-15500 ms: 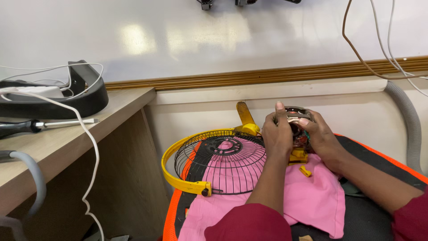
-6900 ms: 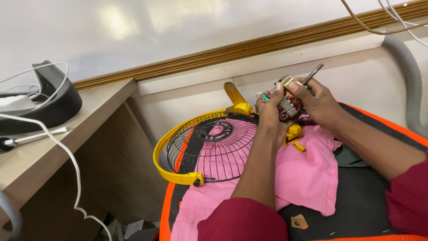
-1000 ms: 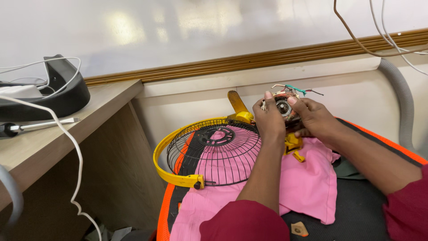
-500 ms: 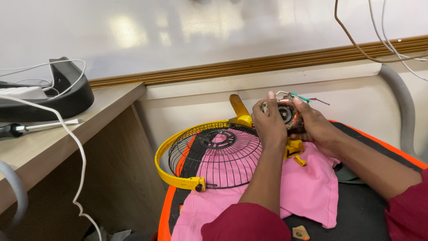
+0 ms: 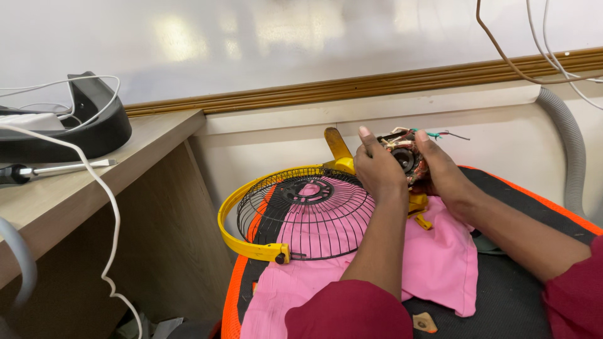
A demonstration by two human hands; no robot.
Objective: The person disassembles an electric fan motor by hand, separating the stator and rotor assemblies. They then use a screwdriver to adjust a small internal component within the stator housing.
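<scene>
Your left hand [image 5: 379, 171] and right hand [image 5: 441, 172] both clasp the small fan motor [image 5: 405, 157], lifted above the pink cloth [image 5: 440, 263] and close to the cream wall [image 5: 276, 144]. The fingers of each hand wrap its sides, leaving the round bearing face exposed between them.

Handling: judge the motor as dense and rigid for its size, with a metal core that will not flex. Its copper windings and the thin loose wires [image 5: 440, 134] at the top appear fragile; grip the solid outer body, not the wire ends or the coil.

The black wire fan guard [image 5: 308, 210] with its yellow rim [image 5: 235, 235] lies just left of your hands, partly on the cloth. It looks light and springy.

Labels: a small tan tag [image 5: 425, 322] lies on the dark orange-edged mat [image 5: 502, 295] near you. No sign or package is visible elsewhere.
</scene>
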